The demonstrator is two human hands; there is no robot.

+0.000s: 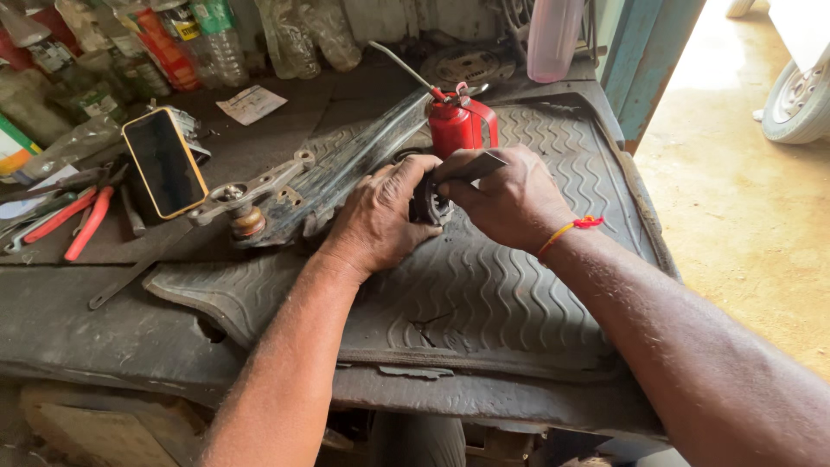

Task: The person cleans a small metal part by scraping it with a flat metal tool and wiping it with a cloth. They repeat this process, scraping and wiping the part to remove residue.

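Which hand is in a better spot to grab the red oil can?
Probably the right hand. The red oil can stands just beyond its knuckles. The left hand sits farther away and steadies the round dark part, though the right also pinches a flat metal piece.

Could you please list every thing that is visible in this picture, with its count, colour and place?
metal arm part: one, dark grey, lying across the mat, left of the hands
round bushing: one, black, between both hands
flat metal piece: one, grey, under the right fingers
oil can: one, red with a long spout, behind the hands
rubber mat: one, dark grey, wavy, on the bench
phone: one, black with an orange edge, left of the arm part
pliers: one, red handles, far left
bottles: several, mostly clear, back of the bench
wheel: one, pale, on the floor at right
wrist thread: one, orange-red, right wrist
left hand: one, on the bushing
right hand: one, on the bushing
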